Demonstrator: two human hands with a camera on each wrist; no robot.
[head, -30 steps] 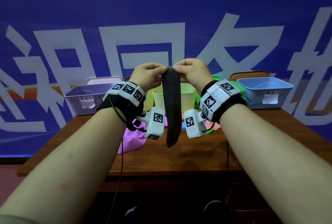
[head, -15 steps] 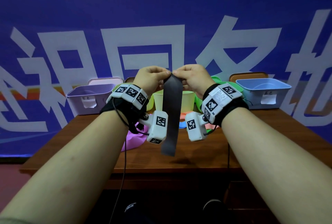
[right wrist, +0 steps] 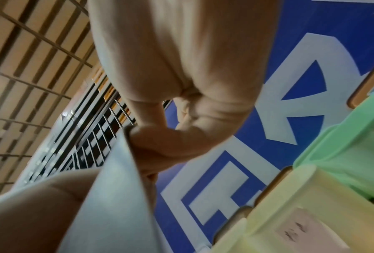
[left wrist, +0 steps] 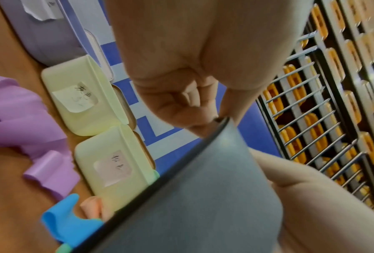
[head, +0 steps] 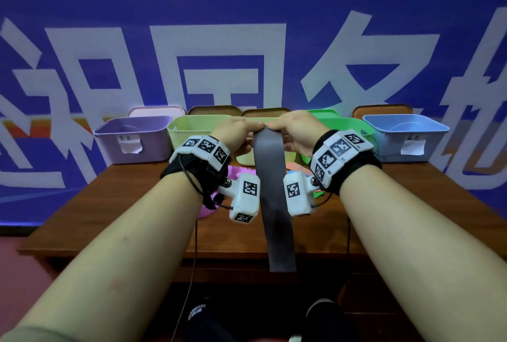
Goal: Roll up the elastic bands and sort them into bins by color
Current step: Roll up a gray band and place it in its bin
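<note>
left hand (head: 233, 136) and right hand (head: 295, 133) each pinch a top corner of the grey band (head: 274, 199), letting it hang flat, likely to start rolling.

Dark grey band (head: 274, 199); lilac bin (head: 131, 138), pale yellow-green bin (head: 192, 130), green bin (head: 354, 125), light blue bin (head: 406, 133); brown wooden table (head: 137, 204); blue banner (head: 247, 12), white lettering.

Grey band (head: 274, 199) now lower, flatter.
</note>
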